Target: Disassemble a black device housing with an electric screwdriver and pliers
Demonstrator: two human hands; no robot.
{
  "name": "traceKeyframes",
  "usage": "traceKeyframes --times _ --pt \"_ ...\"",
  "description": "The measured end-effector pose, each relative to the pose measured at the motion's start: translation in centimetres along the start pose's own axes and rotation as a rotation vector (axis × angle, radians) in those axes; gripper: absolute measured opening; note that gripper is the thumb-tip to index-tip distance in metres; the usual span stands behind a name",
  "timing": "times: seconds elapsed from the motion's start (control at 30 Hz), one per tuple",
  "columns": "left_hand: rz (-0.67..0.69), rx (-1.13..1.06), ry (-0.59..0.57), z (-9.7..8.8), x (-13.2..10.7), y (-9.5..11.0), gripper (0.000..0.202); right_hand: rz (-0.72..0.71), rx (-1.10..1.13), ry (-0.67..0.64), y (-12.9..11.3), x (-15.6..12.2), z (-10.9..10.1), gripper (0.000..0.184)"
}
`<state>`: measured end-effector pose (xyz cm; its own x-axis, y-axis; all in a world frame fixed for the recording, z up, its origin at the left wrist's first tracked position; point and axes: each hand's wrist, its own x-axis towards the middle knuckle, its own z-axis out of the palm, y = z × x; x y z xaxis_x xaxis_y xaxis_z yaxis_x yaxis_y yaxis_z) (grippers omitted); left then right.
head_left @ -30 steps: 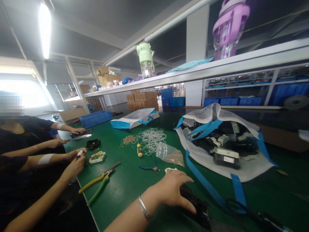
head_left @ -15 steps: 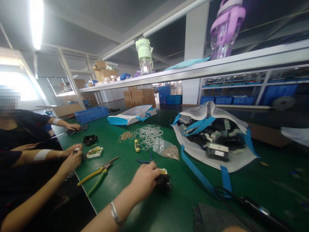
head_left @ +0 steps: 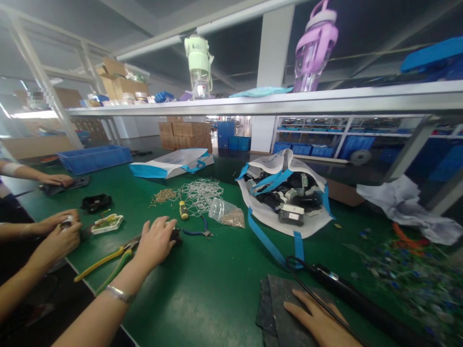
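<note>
Leftward, left hand (head_left: 156, 239) clutching black part (head_left: 176, 235), right hand (head_left: 318, 322) flat, released, on grey mat (head_left: 278, 308), no legible writing

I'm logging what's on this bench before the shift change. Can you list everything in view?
black part: one, black, under the left hand's fingers
pliers: one, yellow and green handles, near table edge by the left hand
blue-handled pliers: one, just beyond the black part
screwdriver: one, yellow handle, by the wire pile
wire pile: one, whitish, mid-table
clear bag: one, small brown pieces inside
open bag: one, white with blue straps, full of dark parts
flat bag: one, white and blue, far side
blue bin: one, far left
grey mat: one, under the right hand
black tool: one, lying beside the mat
table: green
co-workers' hands: several, left edge
left hand: on the black part
right hand: flat on the mat
</note>
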<state>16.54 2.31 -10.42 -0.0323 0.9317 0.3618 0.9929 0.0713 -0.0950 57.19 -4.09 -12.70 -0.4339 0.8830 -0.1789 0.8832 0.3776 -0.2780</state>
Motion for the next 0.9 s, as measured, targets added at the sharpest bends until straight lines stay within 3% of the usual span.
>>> traceKeyframes --times 0.17,0.3,0.37,0.47,0.57,0.7,0.9 --pt "0.099 -0.096 0.108 -0.5 -0.7 3.7 0.043 0.072 -0.176 0.192 -1.6 1.5 -0.6 0.055" --pt "0.099 -0.245 0.169 0.2 -1.6 5.3 0.037 0.038 -0.209 0.333 -6.1 2.9 -1.3 0.051" --pt "0.057 -0.338 0.216 1.0 -2.1 5.4 0.034 -0.017 -0.237 0.352 -9.3 3.9 -0.4 0.053" --pt "-0.020 -0.491 0.324 2.5 -2.8 4.9 0.028 -0.201 -0.217 0.267 -13.8 6.0 2.4 0.047" --pt "-0.065 -0.590 0.446 4.1 -3.4 4.1 0.020 -0.312 -0.185 0.171 -16.6 8.1 5.1 0.047" --pt "-0.086 -0.610 0.502 5.5 -4.1 3.7 0.016 -0.283 -0.107 0.246 -17.0 10.3 5.9 0.055" --pt "-0.102 -0.666 0.508 5.9 -4.1 3.7 0.015 -0.041 -0.229 0.361 -14.8 13.4 3.8 0.048"
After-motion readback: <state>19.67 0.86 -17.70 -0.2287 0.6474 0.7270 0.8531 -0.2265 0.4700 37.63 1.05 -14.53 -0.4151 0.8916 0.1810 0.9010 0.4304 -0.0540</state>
